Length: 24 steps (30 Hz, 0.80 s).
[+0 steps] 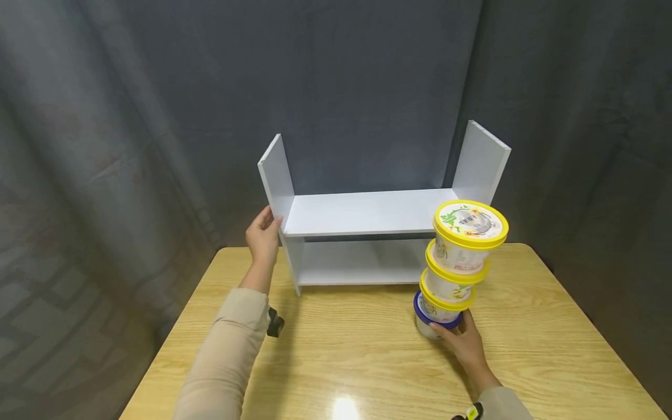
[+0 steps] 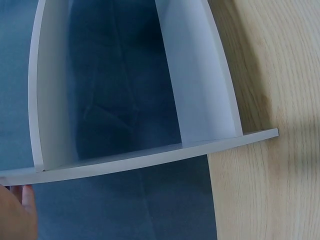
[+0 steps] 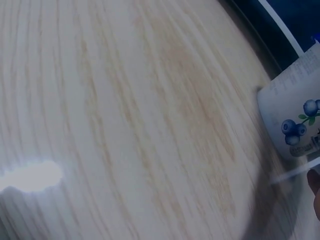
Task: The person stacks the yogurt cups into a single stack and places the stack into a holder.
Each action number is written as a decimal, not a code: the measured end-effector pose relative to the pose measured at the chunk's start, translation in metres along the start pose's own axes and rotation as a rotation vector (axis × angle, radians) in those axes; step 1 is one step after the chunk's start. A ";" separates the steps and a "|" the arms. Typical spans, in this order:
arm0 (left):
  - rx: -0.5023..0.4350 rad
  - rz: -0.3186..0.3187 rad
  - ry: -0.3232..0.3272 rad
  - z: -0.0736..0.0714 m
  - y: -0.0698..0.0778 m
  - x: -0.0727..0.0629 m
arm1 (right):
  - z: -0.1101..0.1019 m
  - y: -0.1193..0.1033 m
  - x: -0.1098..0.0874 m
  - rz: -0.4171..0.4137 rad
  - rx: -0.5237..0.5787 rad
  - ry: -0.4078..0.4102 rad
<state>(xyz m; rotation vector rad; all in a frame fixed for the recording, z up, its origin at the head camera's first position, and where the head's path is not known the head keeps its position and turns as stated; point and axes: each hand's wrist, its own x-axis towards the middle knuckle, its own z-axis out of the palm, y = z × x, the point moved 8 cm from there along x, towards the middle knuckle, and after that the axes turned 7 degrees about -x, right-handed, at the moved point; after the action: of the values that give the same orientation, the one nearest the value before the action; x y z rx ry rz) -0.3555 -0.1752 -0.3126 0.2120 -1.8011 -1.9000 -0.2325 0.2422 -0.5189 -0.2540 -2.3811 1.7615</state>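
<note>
My left hand (image 1: 264,236) is at the left side panel of a white two-tier shelf (image 1: 367,213), its fingers against the panel's outer face near the front edge. The left wrist view shows the hand (image 2: 17,212) below that panel (image 2: 125,162), fingertips partly hidden. With thumb and fingers, my right hand (image 1: 467,344) grips the blue-lidded tub (image 1: 427,326) at the bottom of a stack. On it stand several yellow-lidded tubs (image 1: 462,256), slightly out of line. Blueberries are printed on the bottom tub (image 3: 282,115), close to the tabletop; whether it touches cannot be told.
The shelf stands at the back of a wooden table (image 1: 357,332), with the tub stack in front of its right end. Grey curtains (image 1: 367,87) hang behind and at both sides. A small black device (image 1: 275,322) is at the left wrist.
</note>
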 end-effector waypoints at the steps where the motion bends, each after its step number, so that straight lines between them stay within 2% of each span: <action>1: 0.005 0.000 0.003 0.000 0.000 0.000 | -0.001 0.000 0.000 0.003 -0.005 0.005; 8: 0.039 -0.003 0.010 0.000 0.001 -0.001 | -0.002 -0.002 -0.001 0.036 -0.019 0.005; 17: 0.072 0.040 -0.009 0.000 0.004 0.001 | 0.000 -0.003 -0.001 0.055 -0.056 -0.013; 19: 0.084 0.043 -0.013 0.000 0.005 0.001 | 0.000 0.001 0.002 0.030 -0.073 -0.004; 22: 0.099 0.046 -0.012 -0.001 0.005 -0.001 | -0.001 -0.006 0.002 0.029 -0.072 -0.033; 24: 0.104 0.053 -0.007 -0.002 0.005 -0.003 | -0.001 -0.009 0.005 -0.019 -0.104 -0.046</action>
<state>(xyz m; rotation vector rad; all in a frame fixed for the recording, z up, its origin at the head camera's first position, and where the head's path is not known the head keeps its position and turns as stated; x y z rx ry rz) -0.3510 -0.1757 -0.3084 0.1916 -1.8931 -1.7748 -0.2373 0.2420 -0.5099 -0.2055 -2.5025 1.6552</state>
